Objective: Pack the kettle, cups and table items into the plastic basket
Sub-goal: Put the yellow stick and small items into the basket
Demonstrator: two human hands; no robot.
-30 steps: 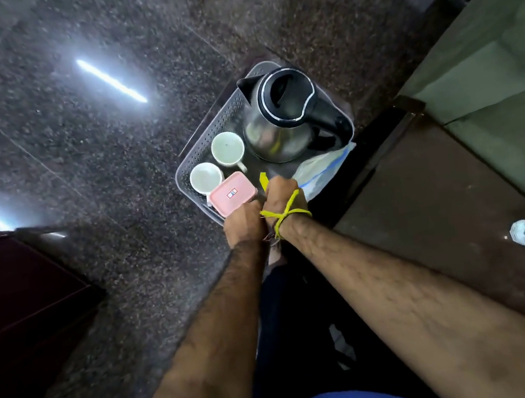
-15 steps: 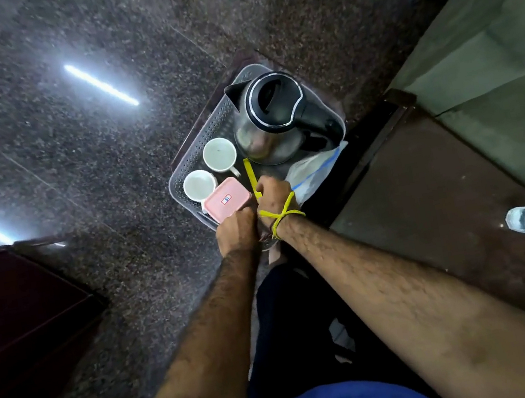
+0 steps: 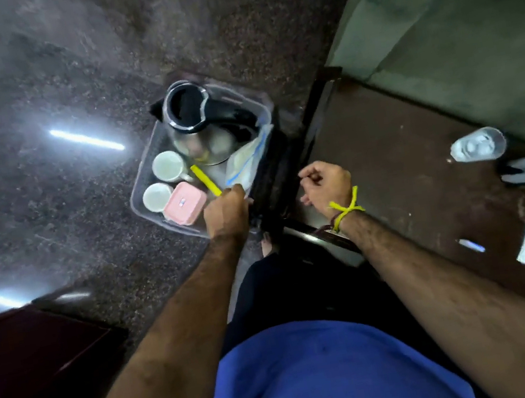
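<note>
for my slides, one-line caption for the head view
Left hand grips the plastic basket holding kettle and cups.

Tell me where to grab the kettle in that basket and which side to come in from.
Take the kettle by its black handle, which juts toward the basket's right wall. Come from above and the right: the cups crowd its left, the plastic bag its near side. A wrap grip probably suits the handle.
</note>
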